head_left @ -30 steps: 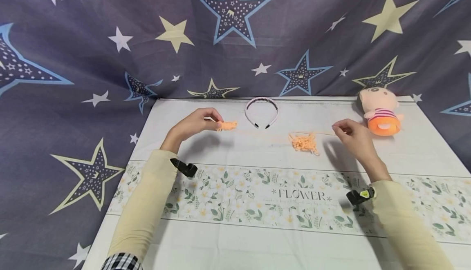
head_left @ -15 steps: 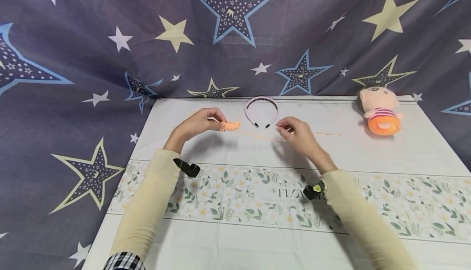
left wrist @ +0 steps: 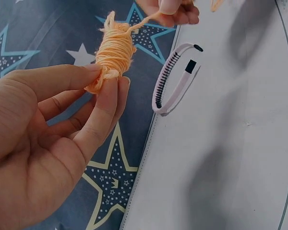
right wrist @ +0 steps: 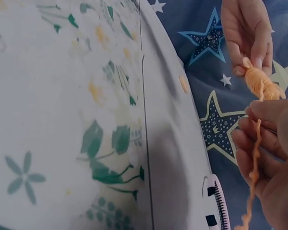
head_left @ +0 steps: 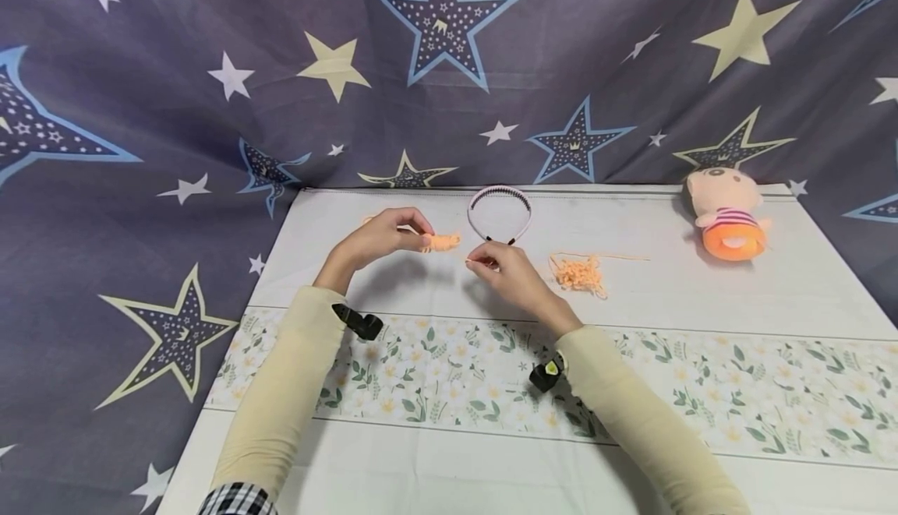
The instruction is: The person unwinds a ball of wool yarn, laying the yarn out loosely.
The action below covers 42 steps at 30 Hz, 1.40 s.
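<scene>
Between the thumb and fingertips of my left hand (head_left: 375, 242) is a small wound bundle of orange yarn (left wrist: 116, 50), held up over the table's far part. Many turns wrap round its middle, and short loops stick out at the ends. My right hand (head_left: 517, 275) is just right of it and pinches the strand (left wrist: 146, 20) that runs off the bundle. In the right wrist view the strand's slack (right wrist: 255, 163) hangs down past the right palm. A loose, tangled pile of the same yarn (head_left: 578, 273) lies on the table right of the right hand.
A pale pink headband (head_left: 471, 223) with dark teeth and black tips lies behind the right hand. Near the back right corner is a plush toy (head_left: 731, 219) in orange and stripes. A star-patterned cloth (head_left: 449, 133) hangs behind the white table cover (head_left: 351, 460).
My right hand has come from far right, over the yarn pile, to close beside the bundle. The pile shows again. My left hand has shifted slightly right with the bundle.
</scene>
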Each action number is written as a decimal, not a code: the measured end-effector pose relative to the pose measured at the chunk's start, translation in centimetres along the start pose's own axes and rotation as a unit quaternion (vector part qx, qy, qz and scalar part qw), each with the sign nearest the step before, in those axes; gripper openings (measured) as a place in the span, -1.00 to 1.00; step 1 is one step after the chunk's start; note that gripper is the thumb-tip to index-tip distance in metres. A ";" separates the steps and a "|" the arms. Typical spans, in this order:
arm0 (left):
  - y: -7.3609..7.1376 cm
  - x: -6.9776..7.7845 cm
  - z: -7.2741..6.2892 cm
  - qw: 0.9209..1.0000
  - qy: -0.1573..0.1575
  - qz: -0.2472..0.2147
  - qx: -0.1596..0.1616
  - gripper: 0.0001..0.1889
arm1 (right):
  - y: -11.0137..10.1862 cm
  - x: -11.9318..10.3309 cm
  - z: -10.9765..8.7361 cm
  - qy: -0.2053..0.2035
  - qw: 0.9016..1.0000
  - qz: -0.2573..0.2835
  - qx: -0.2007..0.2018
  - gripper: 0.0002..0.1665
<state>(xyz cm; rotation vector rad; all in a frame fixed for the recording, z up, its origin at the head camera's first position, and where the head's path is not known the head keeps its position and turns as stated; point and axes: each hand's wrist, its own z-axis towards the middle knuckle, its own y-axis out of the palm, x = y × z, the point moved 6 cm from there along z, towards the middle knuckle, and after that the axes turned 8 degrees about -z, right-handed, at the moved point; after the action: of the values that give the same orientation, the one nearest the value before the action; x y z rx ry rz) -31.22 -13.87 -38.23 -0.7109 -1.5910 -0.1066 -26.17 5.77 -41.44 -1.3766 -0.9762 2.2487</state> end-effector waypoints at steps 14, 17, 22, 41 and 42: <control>-0.4 -0.4 -0.1 1.000 0.002 0.003 -0.012 -0.83 | -7.0 2.1 -1.4 0.046 0.992 0.022 0.118 -0.86; -0.5 -0.4 -0.1 1.000 0.004 0.002 -0.012 -0.82 | -9.0 3.6 -2.5 0.059 0.987 0.010 0.147 -0.83; -0.6 -0.4 -0.2 1.000 0.005 -0.004 -0.007 -0.84 | -12.2 6.2 -4.6 0.075 0.980 -0.007 0.187 -0.80; -1.0 -0.9 -0.5 1.000 -0.010 0.002 -0.010 -0.84 | -21.3 15.0 -12.6 0.267 0.927 -0.104 0.241 -0.64; -1.1 -0.9 -0.6 1.000 -0.010 0.002 -0.010 -0.84 | -21.7 15.4 -12.9 0.279 0.924 -0.096 0.244 -0.64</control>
<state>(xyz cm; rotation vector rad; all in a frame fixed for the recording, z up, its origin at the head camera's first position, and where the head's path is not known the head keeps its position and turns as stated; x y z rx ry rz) -31.30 -15.36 -38.64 -0.7331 -1.6098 -0.1127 -23.82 35.16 -40.14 -1.4715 -0.3087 1.6433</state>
